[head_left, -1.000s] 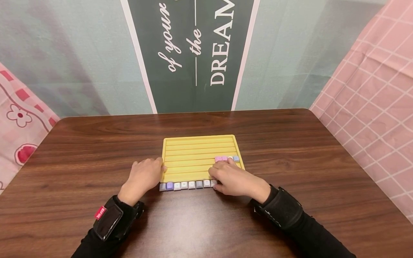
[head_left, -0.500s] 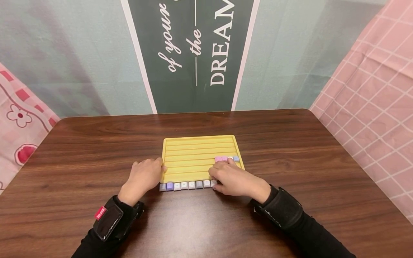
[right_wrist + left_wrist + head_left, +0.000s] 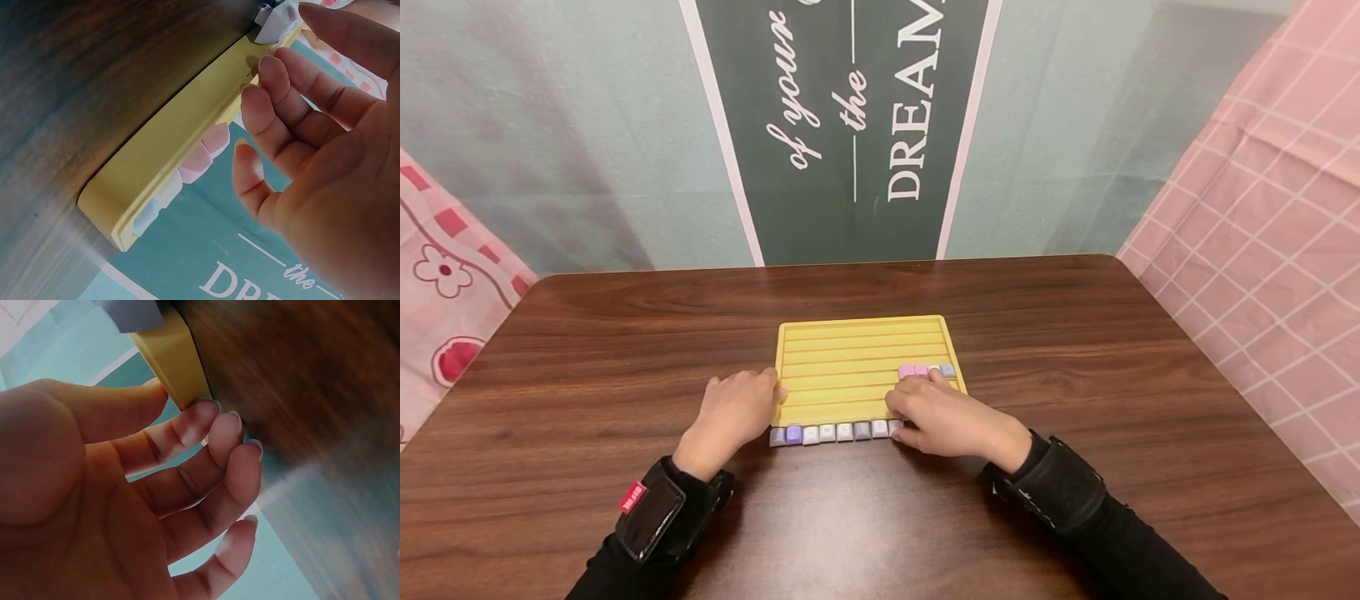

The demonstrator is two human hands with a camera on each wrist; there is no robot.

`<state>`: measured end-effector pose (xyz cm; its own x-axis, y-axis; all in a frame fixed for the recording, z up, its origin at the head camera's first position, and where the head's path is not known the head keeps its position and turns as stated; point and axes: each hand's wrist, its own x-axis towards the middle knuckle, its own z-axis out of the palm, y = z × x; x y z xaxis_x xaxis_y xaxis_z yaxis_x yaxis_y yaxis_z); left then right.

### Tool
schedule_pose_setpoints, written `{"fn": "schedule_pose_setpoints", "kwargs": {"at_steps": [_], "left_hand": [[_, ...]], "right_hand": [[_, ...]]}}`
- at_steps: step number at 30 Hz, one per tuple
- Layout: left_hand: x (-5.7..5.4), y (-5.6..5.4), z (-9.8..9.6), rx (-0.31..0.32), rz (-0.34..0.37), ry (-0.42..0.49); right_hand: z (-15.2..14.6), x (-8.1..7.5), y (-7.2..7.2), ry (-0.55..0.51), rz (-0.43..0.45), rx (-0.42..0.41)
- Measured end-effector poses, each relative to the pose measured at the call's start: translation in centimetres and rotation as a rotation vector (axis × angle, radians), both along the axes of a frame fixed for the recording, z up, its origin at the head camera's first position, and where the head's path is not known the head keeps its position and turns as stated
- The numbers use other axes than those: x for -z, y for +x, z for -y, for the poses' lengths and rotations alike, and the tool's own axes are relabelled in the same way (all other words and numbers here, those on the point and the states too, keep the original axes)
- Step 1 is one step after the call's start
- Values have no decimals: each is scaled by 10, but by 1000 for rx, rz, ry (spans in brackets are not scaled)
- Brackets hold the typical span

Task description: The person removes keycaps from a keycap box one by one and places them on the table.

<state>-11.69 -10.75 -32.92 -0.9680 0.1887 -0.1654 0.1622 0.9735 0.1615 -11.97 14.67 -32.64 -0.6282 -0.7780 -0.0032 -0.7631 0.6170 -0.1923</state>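
Note:
A yellow ridged tray [image 3: 835,367] lies flat on the table, a row of keycaps [image 3: 845,432] along its near edge in white, grey and purple. My left hand [image 3: 739,408] pinches the tray's left side near the front corner; the left wrist view shows thumb [image 3: 134,406] and index finger at the yellow edge [image 3: 178,359]. At the row's right end, my right hand [image 3: 943,414] has thumb and index finger about a whitish keycap [image 3: 277,24], its other fingers loosely bent. Pink, white and blue keycaps [image 3: 913,371] sit in a tray groove beyond that hand, partly covered by it.
The brown wooden table [image 3: 1045,350] extends around the tray. Behind it hangs a teal cloth with a dark green lettered panel [image 3: 865,217]. A pink checked cloth [image 3: 1270,225] borders the right side, a pink patterned cloth [image 3: 448,308] the left.

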Motion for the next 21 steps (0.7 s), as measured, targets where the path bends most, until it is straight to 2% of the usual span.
{"fn": "schedule_pose_setpoints", "kwargs": {"at_steps": [21], "left_hand": [[-2, 2, 1, 14, -13, 4]], "right_hand": [[-7, -3, -3, -85, 0, 6]]}}
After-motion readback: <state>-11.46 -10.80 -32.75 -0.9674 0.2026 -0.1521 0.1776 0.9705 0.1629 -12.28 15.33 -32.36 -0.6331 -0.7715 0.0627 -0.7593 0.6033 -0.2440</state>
